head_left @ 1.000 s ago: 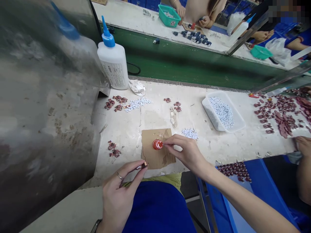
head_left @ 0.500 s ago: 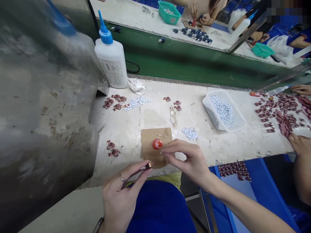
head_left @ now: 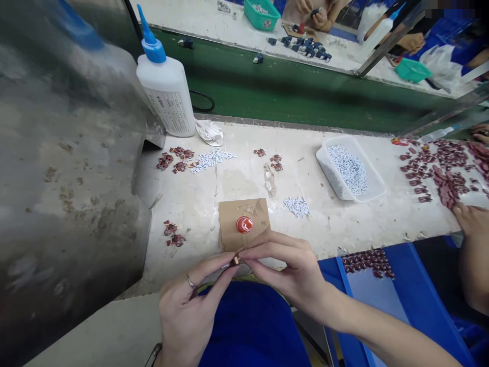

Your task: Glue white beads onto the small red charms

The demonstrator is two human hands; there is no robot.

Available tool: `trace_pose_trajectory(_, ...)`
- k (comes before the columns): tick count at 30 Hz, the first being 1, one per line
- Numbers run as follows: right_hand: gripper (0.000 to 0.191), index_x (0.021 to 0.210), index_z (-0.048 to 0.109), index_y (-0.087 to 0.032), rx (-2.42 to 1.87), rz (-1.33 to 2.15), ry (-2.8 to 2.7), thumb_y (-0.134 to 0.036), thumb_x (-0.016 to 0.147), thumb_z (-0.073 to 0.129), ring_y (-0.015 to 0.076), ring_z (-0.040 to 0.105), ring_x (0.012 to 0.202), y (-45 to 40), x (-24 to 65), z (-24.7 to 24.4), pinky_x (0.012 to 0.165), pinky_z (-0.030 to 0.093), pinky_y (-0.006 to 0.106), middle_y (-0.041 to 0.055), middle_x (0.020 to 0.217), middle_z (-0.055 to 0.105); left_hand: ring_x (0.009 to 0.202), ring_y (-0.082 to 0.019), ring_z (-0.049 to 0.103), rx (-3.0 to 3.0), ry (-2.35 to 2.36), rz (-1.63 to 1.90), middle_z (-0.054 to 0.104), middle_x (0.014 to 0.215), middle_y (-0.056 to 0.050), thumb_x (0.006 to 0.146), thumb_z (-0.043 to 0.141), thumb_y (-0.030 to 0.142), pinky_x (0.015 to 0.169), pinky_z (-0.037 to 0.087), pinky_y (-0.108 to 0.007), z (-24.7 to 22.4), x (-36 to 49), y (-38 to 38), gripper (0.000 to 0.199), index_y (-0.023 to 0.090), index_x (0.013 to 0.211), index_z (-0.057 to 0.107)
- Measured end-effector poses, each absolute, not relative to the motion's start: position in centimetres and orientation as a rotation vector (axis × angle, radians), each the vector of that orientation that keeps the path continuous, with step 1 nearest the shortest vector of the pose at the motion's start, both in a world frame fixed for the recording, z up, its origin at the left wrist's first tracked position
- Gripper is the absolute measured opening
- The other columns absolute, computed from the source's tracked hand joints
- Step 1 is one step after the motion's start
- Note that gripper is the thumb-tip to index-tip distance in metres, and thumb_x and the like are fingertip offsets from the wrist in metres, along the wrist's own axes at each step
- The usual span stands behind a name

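My left hand point(head_left: 193, 300), a ring on one finger, pinches a small dark brown-red piece point(head_left: 234, 261) with a tan end between thumb and forefinger. My right hand point(head_left: 290, 267) is closed in a pinch, its fingertips meeting that piece from the right. Whatever lies between the right fingertips is hidden. Just beyond the hands, a round red dish or cap point(head_left: 244, 224) with glossy contents rests on a square of brown cardboard point(head_left: 229, 211). A small heap of white bits point(head_left: 297, 206) lies to the right of the cardboard.
A white squeeze bottle point(head_left: 168, 94) with a blue nozzle stands back left beside a metal panel point(head_left: 76, 178). A clear tub point(head_left: 376, 186) holds white bits. Brown-red pieces point(head_left: 174, 239) lie in clusters. At right are a co-worker's hand point(head_left: 471, 219) and a blue bin point(head_left: 405, 275).
My right hand has moved left and down from beside the red dish to the piece in my left hand. A tiny pale bit showed at its fingertips before. The view has shifted slightly.
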State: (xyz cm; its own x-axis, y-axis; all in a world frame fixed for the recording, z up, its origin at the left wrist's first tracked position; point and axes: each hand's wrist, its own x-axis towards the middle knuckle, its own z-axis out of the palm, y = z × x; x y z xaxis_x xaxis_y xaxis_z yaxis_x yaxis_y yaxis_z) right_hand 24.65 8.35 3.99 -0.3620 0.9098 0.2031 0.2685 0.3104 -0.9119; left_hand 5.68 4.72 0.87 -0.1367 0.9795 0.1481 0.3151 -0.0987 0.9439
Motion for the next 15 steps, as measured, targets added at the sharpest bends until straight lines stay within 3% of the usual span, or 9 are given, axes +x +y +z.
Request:
trace_pose_trajectory(5, 0.021, 0.115, 0.072, -0.008, -0.957, 0.573, -2.121, -0.005, 0.099, 0.06, 0.0162, 0.074, 0.085, 7.9, 24.7, 4.4, 0.069, 0.062, 0.026, 0.0127, 0.1, 0.076, 0.081, -0.002, 0.076, 1.455, 1.502, 1.32, 0.078, 0.096, 0.016, 0.081, 0.082, 0.017, 0.088, 0.059, -0.002, 1.2, 5.9, 5.0, 0.027, 0.036, 0.1, 0.078)
trace_pose_trajectory(8, 0.023, 0.118, 0.07, -0.002, -0.885, 0.454, -2.228, -0.003, 0.101, 0.055, 0.019, 0.074, 0.094, 7.9, 25.0, 4.8, 0.077, 0.064, 0.028, 0.0171, 0.104, 0.076, 0.078, 0.0, 0.075, 1.46, 1.487, 1.339, 0.078, 0.095, 0.018, 0.08, 0.083, 0.018, 0.086, 0.059, -0.001, 1.5, 6.1, 5.3, 0.028, 0.037, 0.099, 0.078)
trace_pose_trajectory(12, 0.025, 0.121, 0.069, -0.006, -0.92, 0.533, -2.183, -0.004, 0.099, 0.06, 0.0191, 0.074, 0.095, 8.3, 25.4, 5.0, 0.077, 0.064, 0.029, 0.0156, 0.106, 0.075, 0.081, -0.002, 0.076, 1.363, 1.466, 1.332, 0.078, 0.095, 0.017, 0.081, 0.082, 0.017, 0.086, 0.061, -0.004, 1.6, 6.3, 5.4, 0.029, 0.039, 0.1, 0.078)
trace_pose_trajectory(15, 0.031, 0.125, 0.069, -0.013, -1.05, 0.858, -1.949, -0.014, 0.094, 0.073, 0.0163, 0.074, 0.09, 8.7, 25.1, 5.1, 0.076, 0.063, 0.028, 0.0093, 0.104, 0.076, 0.08, -0.004, 0.077, 1.341, 1.455, 1.305, 0.079, 0.094, 0.015, 0.082, 0.08, 0.017, 0.083, 0.062, -0.005, 1.7, 6.4, 5.6, 0.028, 0.039, 0.1, 0.078)
